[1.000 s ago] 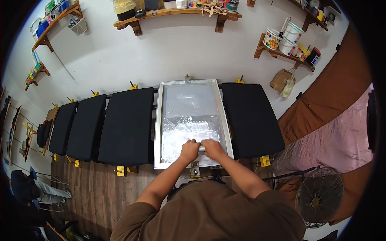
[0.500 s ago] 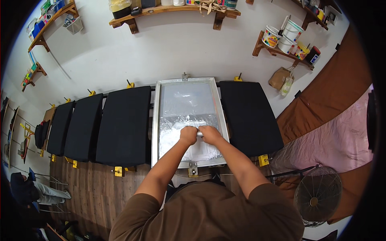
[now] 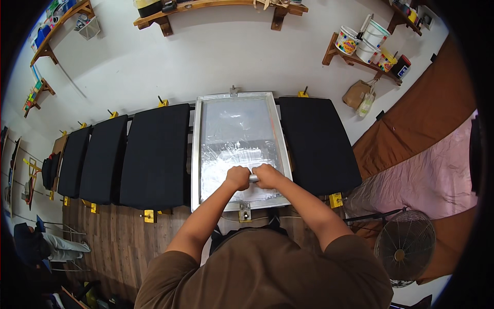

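Observation:
A silver-framed printing screen [image 3: 197,139] lies across one position of the bench, its translucent mesh streaked with a pale substance. My left hand [image 3: 237,177] and my right hand [image 3: 266,176] are both closed on a short silver metal bar [image 3: 253,178], likely a squeegee handle, over the lower half of the mesh. The bar's blade, if any, is too unclear to make out. A metal clamp [image 3: 245,215] sits at the screen's near edge and another [image 3: 233,90] at its far edge.
Black padded platens [image 3: 154,154] line the bench at left, another [image 3: 316,141] at right, with yellow brackets [image 3: 335,200]. Wall shelves [image 3: 213,9] hold tubs and supplies. A fan [image 3: 404,247] stands lower right beside brown and pink sheeting. A person [image 3: 46,244] is at lower left.
Both hands moved toward the far side of the screen, then back nearer me, still gripping the bar. The view has shifted slightly, so the bench appears higher.

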{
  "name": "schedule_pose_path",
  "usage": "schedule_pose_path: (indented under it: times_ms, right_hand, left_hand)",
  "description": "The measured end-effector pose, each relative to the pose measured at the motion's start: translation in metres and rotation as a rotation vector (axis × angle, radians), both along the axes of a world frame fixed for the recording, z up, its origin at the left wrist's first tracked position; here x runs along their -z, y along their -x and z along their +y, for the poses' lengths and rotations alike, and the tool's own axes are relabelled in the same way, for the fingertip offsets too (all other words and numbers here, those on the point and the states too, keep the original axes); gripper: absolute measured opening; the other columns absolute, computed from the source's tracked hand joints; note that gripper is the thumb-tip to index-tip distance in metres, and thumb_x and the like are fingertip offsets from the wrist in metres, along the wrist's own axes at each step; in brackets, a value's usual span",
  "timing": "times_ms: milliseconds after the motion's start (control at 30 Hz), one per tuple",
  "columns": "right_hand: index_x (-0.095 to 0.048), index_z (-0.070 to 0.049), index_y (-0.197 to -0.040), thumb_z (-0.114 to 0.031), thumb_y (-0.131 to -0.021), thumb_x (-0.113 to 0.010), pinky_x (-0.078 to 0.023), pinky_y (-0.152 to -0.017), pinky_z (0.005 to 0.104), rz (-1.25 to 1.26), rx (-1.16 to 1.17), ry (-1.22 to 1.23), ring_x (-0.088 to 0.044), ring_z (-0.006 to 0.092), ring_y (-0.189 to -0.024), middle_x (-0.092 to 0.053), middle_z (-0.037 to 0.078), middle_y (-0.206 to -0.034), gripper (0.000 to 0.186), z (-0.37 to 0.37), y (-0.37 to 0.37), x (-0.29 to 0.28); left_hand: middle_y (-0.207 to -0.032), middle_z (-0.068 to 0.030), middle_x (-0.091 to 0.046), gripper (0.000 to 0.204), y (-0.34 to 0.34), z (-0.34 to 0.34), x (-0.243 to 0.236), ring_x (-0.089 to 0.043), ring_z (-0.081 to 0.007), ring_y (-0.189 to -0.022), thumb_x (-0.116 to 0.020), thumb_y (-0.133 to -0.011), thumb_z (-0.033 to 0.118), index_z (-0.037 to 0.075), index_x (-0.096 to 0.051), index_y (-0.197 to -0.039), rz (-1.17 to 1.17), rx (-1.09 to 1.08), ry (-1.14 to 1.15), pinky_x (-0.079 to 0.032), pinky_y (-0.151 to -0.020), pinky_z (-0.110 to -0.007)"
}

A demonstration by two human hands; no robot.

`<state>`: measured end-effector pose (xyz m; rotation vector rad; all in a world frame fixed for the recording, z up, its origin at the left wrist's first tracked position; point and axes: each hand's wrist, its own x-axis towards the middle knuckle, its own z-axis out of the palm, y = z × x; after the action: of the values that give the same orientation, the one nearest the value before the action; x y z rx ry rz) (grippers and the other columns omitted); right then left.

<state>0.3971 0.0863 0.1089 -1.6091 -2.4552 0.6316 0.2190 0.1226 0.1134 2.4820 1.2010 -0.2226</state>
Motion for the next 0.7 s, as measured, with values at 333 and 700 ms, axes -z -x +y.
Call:
schedule_pose_path:
  times_ms: [333, 700]
  right_hand:
    - [-0.065, -0.002, -0.087, -0.016, -0.070, -0.072, -0.055, -0.078, 0.0488, -0.021, -0.007, 0.022, -0.068, 0.0424, -0.084, -0.069, 0.023, -0.083, 0.023, -0.035, 0.007, -0.003]
    - [-0.058, -0.005, -0.098, -0.011, -0.070, -0.074, -0.052, -0.080, 0.0481, 0.054, 0.049, -0.124, -0.063, 0.0371, -0.094, -0.064, 0.014, -0.094, 0.033, -0.103, 0.019, 0.003]
  left_hand:
    - [-0.087, -0.0154, -0.075, 0.016, 0.009, -0.036, 0.006, -0.074, -0.0322, -0.083, -0.067, -0.073, 0.013, 0.013, -0.077, -0.085, -0.042, 0.024, -0.039, -0.060, -0.076, -0.042]
    - [-0.088, -0.0128, -0.067, 0.018, 0.027, -0.097, 0.024, -0.068, -0.0309, -0.080, -0.072, -0.072, 0.015, 0.007, -0.070, -0.087, -0.319, 0.091, -0.250, -0.058, -0.066, -0.042]
